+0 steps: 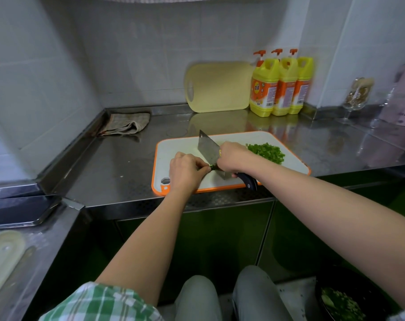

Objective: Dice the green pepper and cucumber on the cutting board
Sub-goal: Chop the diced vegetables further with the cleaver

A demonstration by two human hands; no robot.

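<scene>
Steel counter (pixel 118 163) bearing the orange-rimmed cutting board (pixel 173 149). The cleaver (pixel 208 149) is gripped by the right hand (pixel 234 158), fingers curled round its handle, edge down. Diced green pieces (pixel 266 152) are heaped at the board's right. A green stub (pixel 212 167), pinched by the left hand (pixel 185 170) beside the blade, is largely hidden; kind indeterminable.

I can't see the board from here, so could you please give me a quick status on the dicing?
Left hand pinning a green piece. Right hand gripping cleaver, blade on it. Diced pile on board. Nothing blocking.
</scene>
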